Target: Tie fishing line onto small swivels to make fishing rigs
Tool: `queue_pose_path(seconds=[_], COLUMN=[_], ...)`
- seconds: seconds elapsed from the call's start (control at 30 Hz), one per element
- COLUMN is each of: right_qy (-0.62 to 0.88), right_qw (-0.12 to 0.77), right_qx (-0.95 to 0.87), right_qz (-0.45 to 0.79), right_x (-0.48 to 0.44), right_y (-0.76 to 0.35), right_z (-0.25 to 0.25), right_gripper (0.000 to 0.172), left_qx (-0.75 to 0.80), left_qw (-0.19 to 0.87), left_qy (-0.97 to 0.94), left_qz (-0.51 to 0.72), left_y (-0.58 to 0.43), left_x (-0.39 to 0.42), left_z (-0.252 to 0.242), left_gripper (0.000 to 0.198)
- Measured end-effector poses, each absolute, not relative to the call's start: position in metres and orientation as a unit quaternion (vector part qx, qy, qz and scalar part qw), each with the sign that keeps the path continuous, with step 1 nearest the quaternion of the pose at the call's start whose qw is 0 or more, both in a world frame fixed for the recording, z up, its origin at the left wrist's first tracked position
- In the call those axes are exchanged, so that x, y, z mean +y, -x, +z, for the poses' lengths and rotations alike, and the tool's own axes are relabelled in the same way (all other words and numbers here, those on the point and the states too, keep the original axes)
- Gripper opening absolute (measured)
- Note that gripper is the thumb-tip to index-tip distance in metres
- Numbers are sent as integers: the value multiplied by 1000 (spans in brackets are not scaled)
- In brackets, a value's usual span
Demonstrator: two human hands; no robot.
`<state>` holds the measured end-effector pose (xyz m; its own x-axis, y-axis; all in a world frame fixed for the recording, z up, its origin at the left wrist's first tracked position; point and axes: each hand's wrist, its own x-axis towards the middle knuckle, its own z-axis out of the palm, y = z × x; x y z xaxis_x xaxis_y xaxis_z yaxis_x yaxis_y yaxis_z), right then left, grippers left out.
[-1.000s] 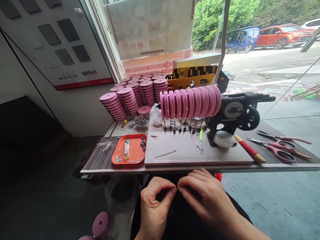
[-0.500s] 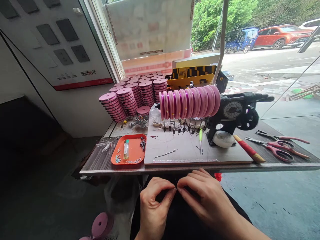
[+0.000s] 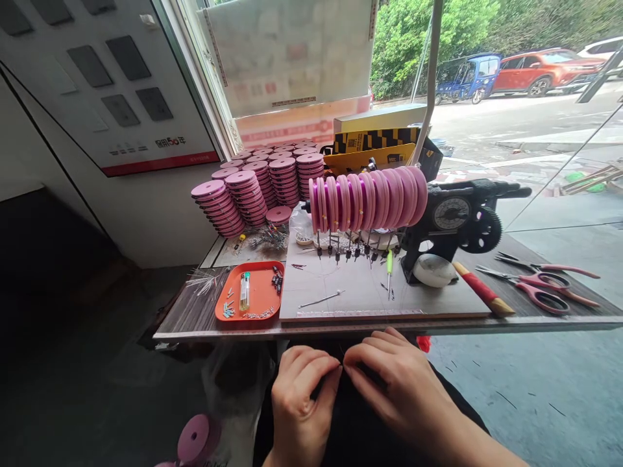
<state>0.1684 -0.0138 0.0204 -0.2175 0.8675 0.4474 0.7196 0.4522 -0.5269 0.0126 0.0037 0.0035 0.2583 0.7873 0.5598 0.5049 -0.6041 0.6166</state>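
Observation:
Both my hands are held over my lap, just in front of the table edge. My left hand (image 3: 304, 395) is closed in a pinch of thumb and forefinger. My right hand (image 3: 394, 376) pinches in the same way, its fingertips almost meeting the left ones. Whatever lies between the fingertips is too small to make out. Ahead of them a wooden board (image 3: 355, 305) lies on the table, bearing a thin metal rod (image 3: 318, 299) and a green-handled tool (image 3: 389, 264). Above the board, a row of pink spools (image 3: 367, 198) sits on a black winding machine (image 3: 450, 214).
An orange tray (image 3: 228, 285) with a small clear tube and little parts stands left of the board. Stacks of pink spools (image 3: 243, 194) rise behind it. Scissors (image 3: 540, 298) and a red-and-yellow stick (image 3: 481, 288) lie at right. A pink spool (image 3: 195, 438) is low at left.
My left hand has turned slightly, its other fingers now curled closer to the forefinger. My right hand stays almost in place, still pinching.

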Motion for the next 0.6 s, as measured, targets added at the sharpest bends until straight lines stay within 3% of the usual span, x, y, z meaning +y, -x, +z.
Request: queue_pose_path(seconds=[0.17, 0.37, 0.47, 0.6], right_qy=[512, 518, 514, 520], right_qw=[350, 351, 360, 367], right_qx=[-779, -774, -771, -762], right_qz=[91, 101, 110, 120], right_x=[-13, -14, -14, -15], right_y=[-167, -167, -168, -168], right_z=[20, 20, 20, 19], right_gripper=[15, 15, 14, 14], left_qx=[412, 410, 440, 498], left_qw=[100, 104, 169, 338], left_qy=[-792, -791, -768, -688], left_qz=[440, 442, 434, 406], left_y=[-14, -14, -14, -15], left_x=[5, 5, 3, 2], left_z=[3, 4, 5, 7], left_gripper=[12, 12, 10, 8])
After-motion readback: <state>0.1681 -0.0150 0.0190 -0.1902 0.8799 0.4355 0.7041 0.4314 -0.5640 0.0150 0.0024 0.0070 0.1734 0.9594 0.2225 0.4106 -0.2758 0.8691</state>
